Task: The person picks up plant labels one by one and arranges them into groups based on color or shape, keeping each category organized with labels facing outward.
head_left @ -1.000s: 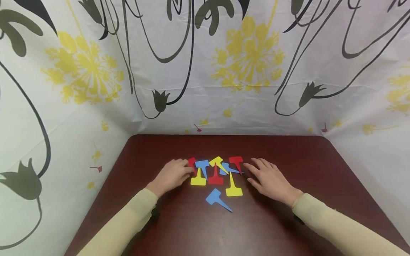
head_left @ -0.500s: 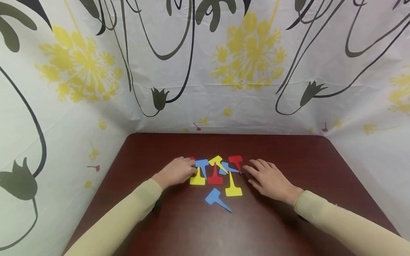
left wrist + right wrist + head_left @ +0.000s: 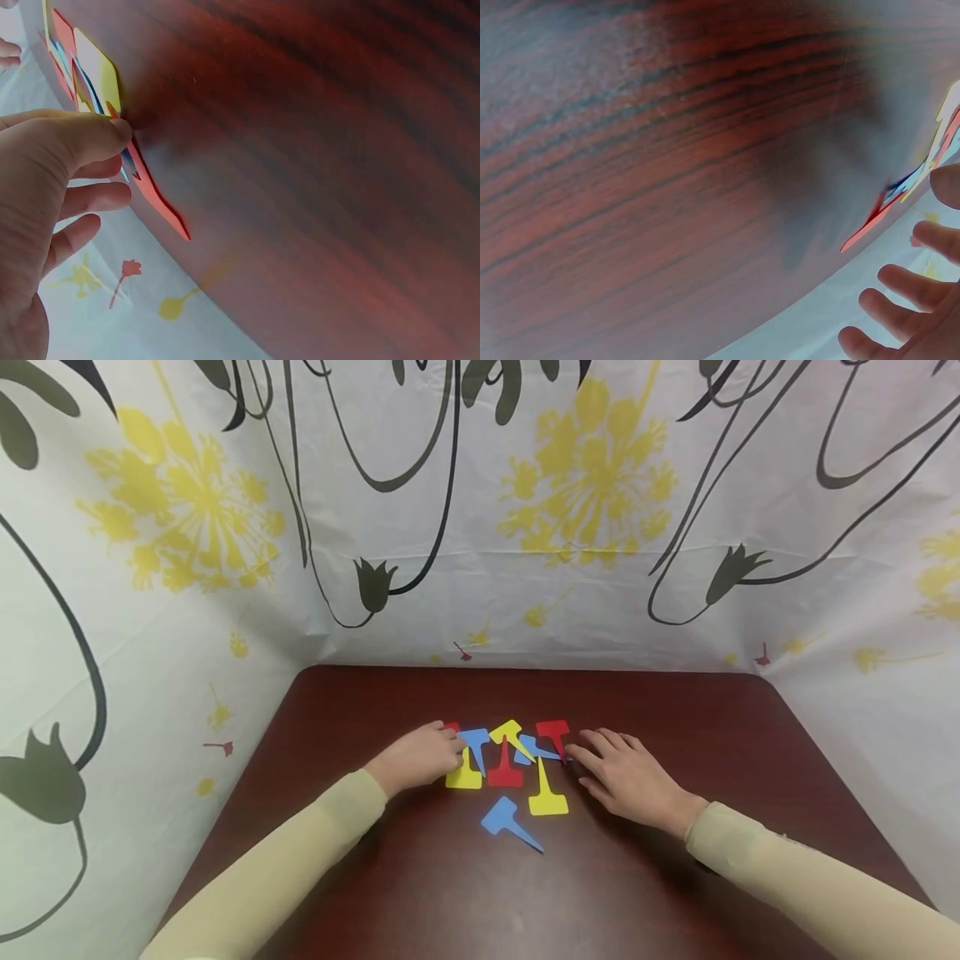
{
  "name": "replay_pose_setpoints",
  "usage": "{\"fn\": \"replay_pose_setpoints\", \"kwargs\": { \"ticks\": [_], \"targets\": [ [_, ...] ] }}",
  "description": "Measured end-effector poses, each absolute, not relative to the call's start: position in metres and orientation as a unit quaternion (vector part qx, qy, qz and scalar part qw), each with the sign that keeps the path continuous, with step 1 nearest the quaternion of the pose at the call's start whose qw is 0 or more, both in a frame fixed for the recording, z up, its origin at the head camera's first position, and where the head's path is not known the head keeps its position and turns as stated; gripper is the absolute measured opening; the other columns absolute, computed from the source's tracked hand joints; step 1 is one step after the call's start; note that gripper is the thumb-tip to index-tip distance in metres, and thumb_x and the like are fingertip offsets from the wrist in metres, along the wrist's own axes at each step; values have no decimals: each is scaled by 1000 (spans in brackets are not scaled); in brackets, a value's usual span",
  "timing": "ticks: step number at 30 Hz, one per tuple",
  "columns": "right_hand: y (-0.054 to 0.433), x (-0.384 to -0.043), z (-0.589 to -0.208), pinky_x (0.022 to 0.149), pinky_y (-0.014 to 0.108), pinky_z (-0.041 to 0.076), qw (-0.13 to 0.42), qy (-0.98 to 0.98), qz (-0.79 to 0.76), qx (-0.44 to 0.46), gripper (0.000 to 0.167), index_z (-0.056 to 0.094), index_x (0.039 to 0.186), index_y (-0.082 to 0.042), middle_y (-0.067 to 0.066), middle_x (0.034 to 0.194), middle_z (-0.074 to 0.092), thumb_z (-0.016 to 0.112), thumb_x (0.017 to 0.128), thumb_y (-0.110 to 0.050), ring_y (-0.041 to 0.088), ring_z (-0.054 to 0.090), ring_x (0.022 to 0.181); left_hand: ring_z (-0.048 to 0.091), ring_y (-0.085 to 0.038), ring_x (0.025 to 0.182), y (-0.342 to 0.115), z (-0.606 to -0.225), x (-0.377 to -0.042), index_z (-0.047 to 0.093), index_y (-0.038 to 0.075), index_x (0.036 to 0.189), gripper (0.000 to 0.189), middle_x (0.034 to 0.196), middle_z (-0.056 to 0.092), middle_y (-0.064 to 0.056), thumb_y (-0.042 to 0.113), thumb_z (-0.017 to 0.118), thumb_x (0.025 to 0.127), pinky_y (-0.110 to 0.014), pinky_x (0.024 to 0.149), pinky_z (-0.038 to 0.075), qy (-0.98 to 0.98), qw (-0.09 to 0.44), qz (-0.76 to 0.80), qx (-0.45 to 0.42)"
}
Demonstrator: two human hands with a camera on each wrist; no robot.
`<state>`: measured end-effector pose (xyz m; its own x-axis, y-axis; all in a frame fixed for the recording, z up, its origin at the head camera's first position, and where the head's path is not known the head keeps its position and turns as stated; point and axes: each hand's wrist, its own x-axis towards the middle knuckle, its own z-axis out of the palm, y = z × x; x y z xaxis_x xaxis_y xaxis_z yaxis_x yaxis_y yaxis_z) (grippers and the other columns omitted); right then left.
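Observation:
Several T-shaped plastic plant labels lie on the table. My left hand (image 3: 418, 758) is at the left end of the group, its thumb and forefinger pinching the pointed stem of a red plant label (image 3: 161, 199); its wide head rests on the table and shows only partly in the head view. Beside these fingers are a blue label (image 3: 474, 740) and a yellow label (image 3: 463, 777). On the other side, my right hand (image 3: 630, 777) has its fingers spread and holds nothing. Its fingertips are close to the stem of another red label (image 3: 552, 727); whether they touch cannot be told.
Between the hands lie a middle red label (image 3: 506, 774), an overlapping yellow label (image 3: 506, 732) and a second blue label (image 3: 525, 748). Nearer are a yellow label (image 3: 548, 804) and a blue label (image 3: 500, 815). A patterned cloth (image 3: 450, 527) surrounds the dark wooden table (image 3: 480, 893).
My left hand has shifted slightly right and its fingers have closed on the left red label, covering most of it. The right hand and other labels stay put; the head view tilts slightly.

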<state>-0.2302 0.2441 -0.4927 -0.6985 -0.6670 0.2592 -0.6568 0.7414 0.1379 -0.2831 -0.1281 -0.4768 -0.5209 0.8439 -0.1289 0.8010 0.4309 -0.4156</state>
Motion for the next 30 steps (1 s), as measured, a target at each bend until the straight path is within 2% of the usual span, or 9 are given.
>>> {"fn": "replay_pose_setpoints", "kwargs": {
  "ticks": [6, 13, 17, 21, 24, 27, 30],
  "targets": [
    [242, -229, -494, 99, 62, 43, 142, -922, -17, 361, 65, 58, 142, -15, 16, 138, 54, 80, 84, -34, 38, 50, 126, 64, -13, 98, -125, -475, -282, 78, 25, 111, 42, 110, 72, 4, 45, 88, 76, -32, 91, 51, -800, 68, 289, -521],
    [241, -229, -495, 100, 61, 42, 134, -924, -19, 358, 65, 57, 143, -17, 15, 140, 54, 79, 85, -36, 37, 49, 127, 65, -14, 92, -135, -473, -279, 74, 20, 114, 43, 104, 70, 3, 40, 88, 77, -28, 82, 56, -818, 78, 258, -509],
    [241, -230, -495, 99, 60, 43, 140, -922, -22, 360, 63, 57, 143, -16, 14, 139, 54, 78, 86, -35, 36, 50, 125, 64, -14, 88, -142, -473, -279, 72, 18, 114, 41, 105, 70, 2, 35, 87, 80, -28, 77, 57, -824, 106, 233, -506],
    [240, -230, -493, 99, 61, 43, 144, -920, -18, 365, 63, 57, 142, -15, 15, 139, 54, 79, 85, -34, 37, 50, 125, 63, -15, 86, -151, -472, -278, 69, 16, 112, 43, 102, 70, 1, 34, 88, 79, -29, 74, 57, -834, 129, 208, -494],
    [239, -230, -491, 100, 61, 42, 135, -922, -19, 361, 64, 56, 144, -16, 15, 140, 53, 78, 86, -34, 37, 49, 126, 61, -15, 80, -161, -470, -275, 67, 14, 107, 38, 96, 67, -1, 29, 88, 80, -27, 68, 56, -837, 156, 199, -486],
    [239, -230, -490, 101, 61, 41, 132, -924, -21, 359, 66, 56, 144, -16, 15, 140, 53, 79, 85, -34, 38, 49, 127, 58, -17, 73, -175, -471, -273, 65, 11, 102, 25, 91, 64, -3, 20, 82, 86, -27, 59, 53, -835, 194, 182, -482],
    [239, -230, -491, 100, 62, 42, 140, -922, -18, 362, 68, 57, 143, -15, 15, 140, 53, 81, 83, -33, 38, 49, 126, 56, -18, 66, -190, -474, -269, 64, 10, 99, 19, 87, 63, -4, 16, 78, 88, -27, 53, 51, -837, 236, 144, -473]
  ]
}}
